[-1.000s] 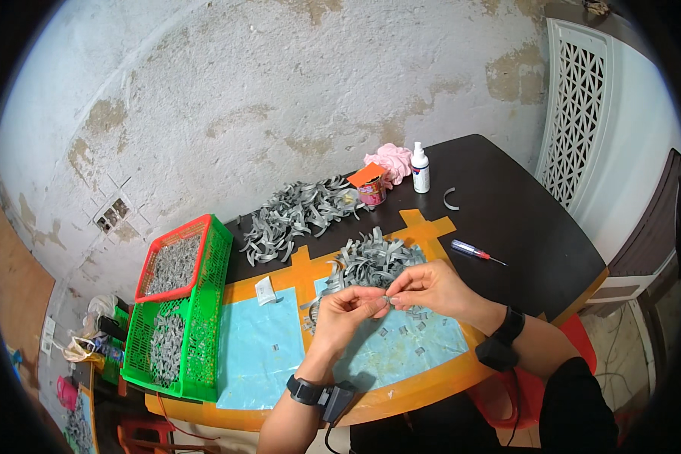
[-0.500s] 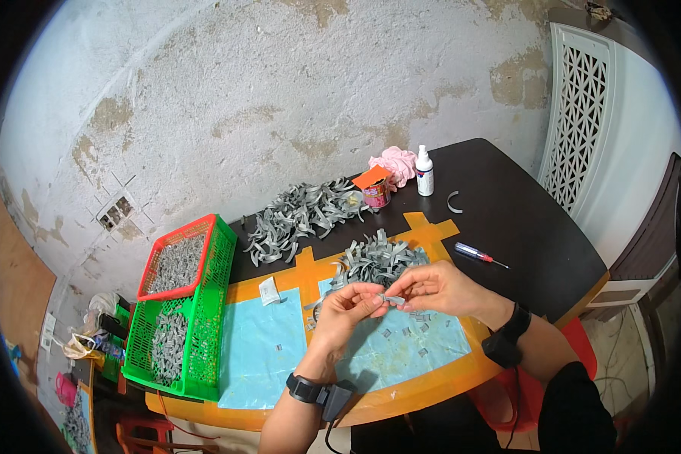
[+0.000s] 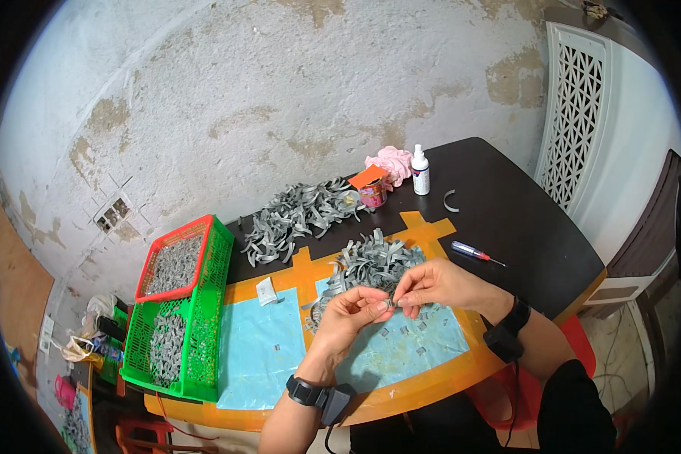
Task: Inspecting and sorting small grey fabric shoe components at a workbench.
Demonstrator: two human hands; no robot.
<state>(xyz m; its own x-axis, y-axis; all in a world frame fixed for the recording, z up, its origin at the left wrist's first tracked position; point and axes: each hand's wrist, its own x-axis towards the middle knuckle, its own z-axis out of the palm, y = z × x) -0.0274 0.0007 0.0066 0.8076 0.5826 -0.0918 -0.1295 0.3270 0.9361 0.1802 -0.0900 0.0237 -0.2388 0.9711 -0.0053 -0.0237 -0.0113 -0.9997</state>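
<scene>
My left hand and my right hand meet over the blue sheet, fingertips pinched together. Between them is a small grey piece, mostly covered by the fingers. Just beyond my hands lies a heap of curved grey strips. Several tiny grey bits are scattered on the sheet below my fingers. Another heap of curved grey strips rests farther back on the dark table.
At the left, a red basket sits on a green basket; both hold small grey pieces. A screwdriver, a white spray bottle, a tin and a pink cloth are on the table.
The grey piece showed as a longer strip between my fingers; now only a small part is visible. My right fingers have shifted slightly left and down, closer around it.
</scene>
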